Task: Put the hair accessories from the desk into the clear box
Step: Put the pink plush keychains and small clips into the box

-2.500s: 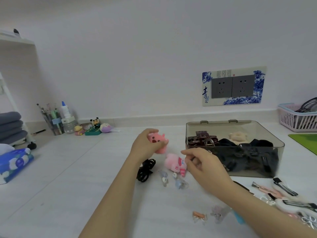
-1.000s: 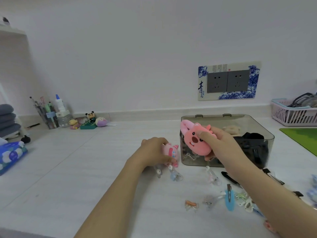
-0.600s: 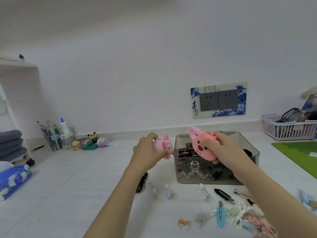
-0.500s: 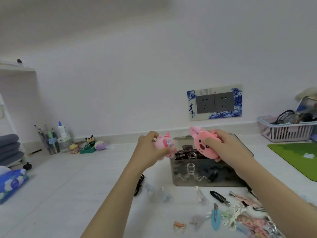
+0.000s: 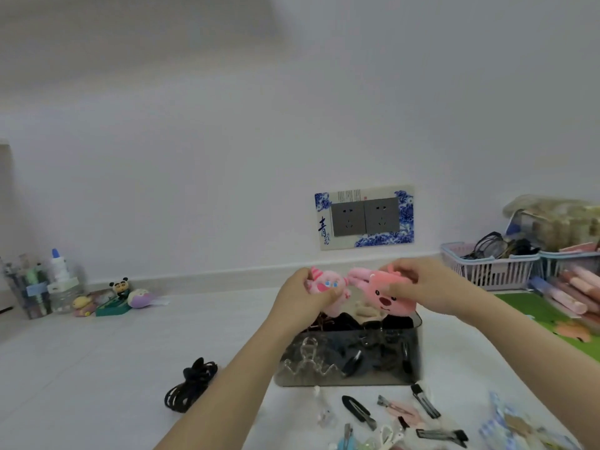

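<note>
Your two forearms reach in from the bottom edge, bare to the frame's limit with no sleeves in view. Your left hand (image 5: 300,295) and right hand (image 5: 422,287) seem bare too, though blur softens the fingers.

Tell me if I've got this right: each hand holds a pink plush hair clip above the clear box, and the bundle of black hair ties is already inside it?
Not quite. In the head view, the bundle of black hair ties lies on the desk, left of the clear box, not inside. The left hand and right hand do each hold a pink plush clip above it.
</note>
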